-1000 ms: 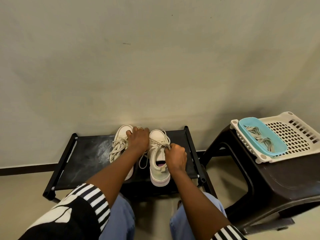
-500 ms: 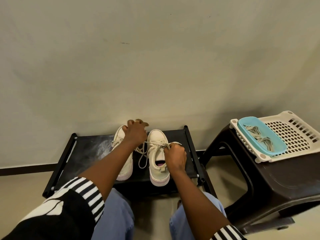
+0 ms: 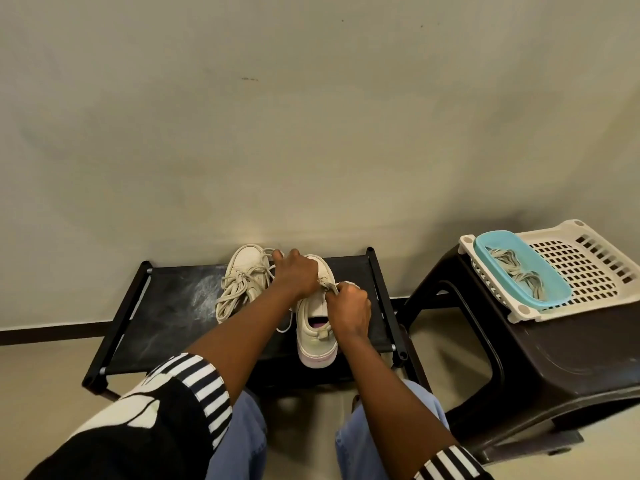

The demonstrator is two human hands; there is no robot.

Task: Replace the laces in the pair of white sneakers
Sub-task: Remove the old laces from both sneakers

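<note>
Two white sneakers stand side by side on a low black rack [image 3: 166, 306], toes toward the wall. The left sneaker [image 3: 247, 271] has its loosened lace bunched over its side. My left hand [image 3: 294, 275] lies over the front of the right sneaker [image 3: 313, 336], fingers curled at its lace. My right hand [image 3: 349, 310] pinches a lace end at the right sneaker's eyelets. A loop of lace [image 3: 285, 327] hangs between the shoes. More laces [image 3: 516, 275] lie in a blue tray [image 3: 485, 245].
A dark brown plastic stool [image 3: 554, 358] stands at the right and carries a white perforated basket [image 3: 588, 265] with the blue tray on it. A plain wall rises right behind the rack. My knees in blue jeans are just below the rack's front edge.
My left hand has shifted right, from between the two shoes onto the right sneaker's front. My right hand stays at the eyelets, holding the lace.
</note>
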